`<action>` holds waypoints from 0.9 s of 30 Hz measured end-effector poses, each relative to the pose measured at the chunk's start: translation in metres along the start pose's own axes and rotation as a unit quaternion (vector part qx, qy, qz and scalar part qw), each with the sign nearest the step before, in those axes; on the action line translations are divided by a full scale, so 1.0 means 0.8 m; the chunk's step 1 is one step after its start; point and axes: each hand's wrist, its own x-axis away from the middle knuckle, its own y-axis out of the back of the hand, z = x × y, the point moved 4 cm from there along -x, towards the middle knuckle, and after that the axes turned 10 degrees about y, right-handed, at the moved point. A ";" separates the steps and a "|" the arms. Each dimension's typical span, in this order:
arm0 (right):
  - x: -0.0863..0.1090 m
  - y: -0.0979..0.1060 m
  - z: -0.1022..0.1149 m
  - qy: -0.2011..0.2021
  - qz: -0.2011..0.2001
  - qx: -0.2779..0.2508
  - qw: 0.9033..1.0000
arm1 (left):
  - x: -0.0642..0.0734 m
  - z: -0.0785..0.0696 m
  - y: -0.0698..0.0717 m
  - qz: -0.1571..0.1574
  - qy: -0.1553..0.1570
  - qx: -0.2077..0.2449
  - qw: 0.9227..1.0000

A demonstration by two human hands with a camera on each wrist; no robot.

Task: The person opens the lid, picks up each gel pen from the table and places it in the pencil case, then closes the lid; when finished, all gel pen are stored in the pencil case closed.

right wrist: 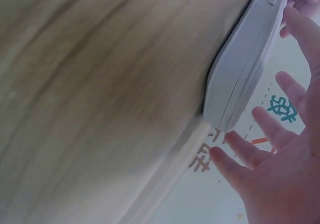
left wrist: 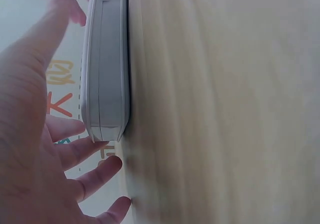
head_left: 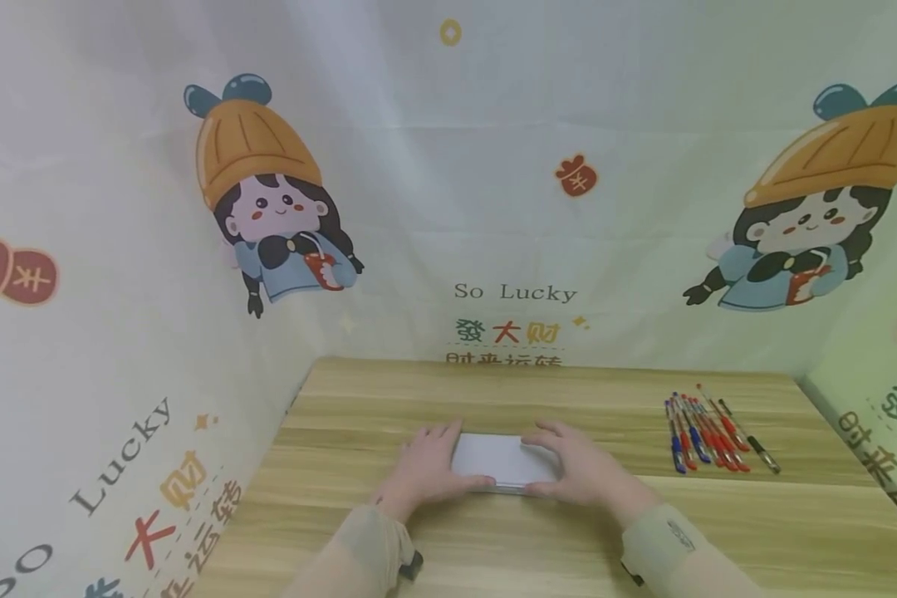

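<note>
A flat, pale grey-white case [head_left: 489, 455] lies on the wooden table, near the middle. A seam runs along its side, and a small slotted catch shows in both wrist views. My left hand [head_left: 435, 465] is at the case's left end, its thumb along the near edge and its fingers spread past the corner. At the opposite end is my right hand [head_left: 581, 463], thumb by the near edge and fingers reaching toward the far side. In the right wrist view its fingers [right wrist: 272, 129] are spread and fairly straight. What is inside the case is hidden.
Several pens [head_left: 710, 432] with blue, red and black caps lie in a loose pile on the right of the table [head_left: 568, 548]. A printed cloth [head_left: 419, 208] with cartoon figures hangs behind the table and along its sides.
</note>
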 end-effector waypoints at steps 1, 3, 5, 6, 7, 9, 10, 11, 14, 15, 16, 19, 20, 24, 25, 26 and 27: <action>0.002 -0.001 -0.001 0.001 -0.001 0.000 1.000 | 0.001 0.001 -0.001 0.001 0.000 0.001 1.000; 0.004 -0.004 -0.002 0.001 -0.001 -0.002 1.000 | 0.002 0.001 -0.003 0.000 -0.002 0.005 1.000; 0.006 -0.006 -0.004 0.004 -0.003 -0.004 1.000 | 0.003 0.001 -0.004 0.000 -0.005 0.008 1.000; 0.007 -0.007 -0.005 0.007 -0.005 -0.004 1.000 | 0.004 0.001 -0.004 -0.001 -0.007 0.009 1.000; 0.008 -0.007 -0.006 0.011 -0.009 -0.003 1.000 | 0.004 0.000 -0.004 -0.003 -0.009 0.012 1.000; 0.009 -0.008 -0.007 0.019 -0.013 0.003 1.000 | 0.004 0.000 -0.005 -0.006 -0.011 0.014 1.000; 0.010 -0.008 -0.007 0.021 -0.014 0.004 1.000 | 0.005 0.000 -0.005 -0.007 -0.010 0.016 1.000; 0.010 -0.008 -0.007 0.024 -0.015 0.005 1.000 | 0.005 0.000 -0.005 -0.008 -0.009 0.018 1.000; 0.011 -0.009 -0.007 0.026 -0.017 0.005 1.000 | 0.006 0.002 -0.006 -0.013 -0.005 0.019 1.000; 0.012 -0.009 -0.007 0.025 -0.020 0.001 0.999 | 0.006 0.003 -0.007 -0.016 -0.004 0.019 1.000; 0.012 -0.009 -0.008 0.024 -0.023 -0.001 0.999 | 0.006 0.004 -0.007 -0.019 -0.004 0.018 1.000; 0.014 -0.009 -0.011 0.023 -0.032 -0.007 0.999 | 0.006 0.007 -0.009 -0.027 -0.003 0.018 0.999; 0.015 -0.009 -0.012 0.022 -0.034 -0.010 0.999 | 0.006 0.007 -0.010 -0.029 -0.002 0.019 0.999; 0.017 -0.009 -0.015 0.030 -0.039 -0.015 0.999 | 0.008 0.008 -0.012 -0.031 0.001 0.031 0.999; 0.017 -0.009 -0.015 0.033 -0.041 -0.016 0.999 | 0.008 0.008 -0.012 -0.032 0.002 0.033 0.999; 0.017 -0.009 -0.015 0.036 -0.043 -0.013 0.998 | 0.008 0.008 -0.012 -0.034 0.002 0.036 0.999; 0.017 -0.009 -0.015 0.039 -0.045 -0.010 0.998 | 0.008 0.009 -0.012 -0.036 0.002 0.039 0.999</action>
